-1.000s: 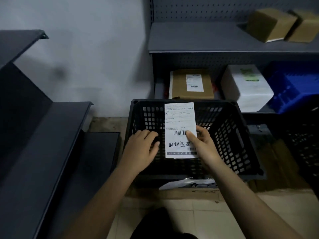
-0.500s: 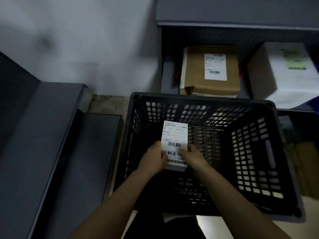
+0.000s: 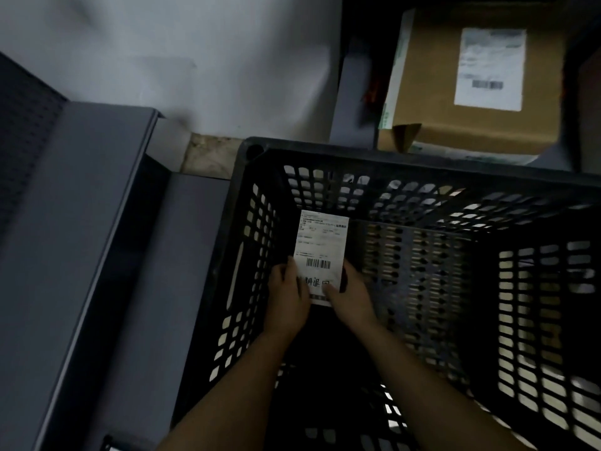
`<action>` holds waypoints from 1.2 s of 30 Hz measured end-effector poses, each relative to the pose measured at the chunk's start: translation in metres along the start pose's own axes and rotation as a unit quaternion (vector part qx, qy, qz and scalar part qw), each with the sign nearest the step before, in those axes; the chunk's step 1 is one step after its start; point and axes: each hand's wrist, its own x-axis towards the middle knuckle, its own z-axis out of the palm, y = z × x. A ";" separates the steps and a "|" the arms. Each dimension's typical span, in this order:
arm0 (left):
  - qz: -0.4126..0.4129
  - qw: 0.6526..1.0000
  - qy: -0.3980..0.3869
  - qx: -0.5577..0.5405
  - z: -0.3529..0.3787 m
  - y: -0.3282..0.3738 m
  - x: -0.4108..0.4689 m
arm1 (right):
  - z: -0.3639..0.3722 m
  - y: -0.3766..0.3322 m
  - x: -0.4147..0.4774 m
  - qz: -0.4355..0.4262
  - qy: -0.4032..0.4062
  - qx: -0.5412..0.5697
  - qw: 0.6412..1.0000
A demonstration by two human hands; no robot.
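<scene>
We see left hand (image 3: pixel 287 297) and right hand (image 3: pixel 353 299) pinching 1 shipping label (image 3: pixel 320 242) inside the crate (image 3: pixel 390 164); cardboard parcel (image 3: pixel 432 125) at 1 o'clock.

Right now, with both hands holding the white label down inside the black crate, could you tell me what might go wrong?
1. The left hand and right hand pinch only the bottom end of the white label, so its unsupported top could flop or crease across the barcode.
2. The black crate has slotted walls and floor, so a corner of the label might snag in a slot if it is let go here.
</scene>
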 end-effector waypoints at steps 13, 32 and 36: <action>0.098 0.984 -0.022 0.150 -0.020 0.014 -0.002 | -0.002 -0.030 -0.010 -0.021 0.070 -0.143 0.987; 0.308 0.870 0.275 0.269 -0.145 0.073 -0.170 | -0.068 -0.168 -0.169 -0.449 0.042 -0.385 0.805; 0.180 0.869 0.365 0.283 -0.149 0.054 -0.235 | -0.038 -0.177 -0.195 -0.547 -0.052 -0.356 0.756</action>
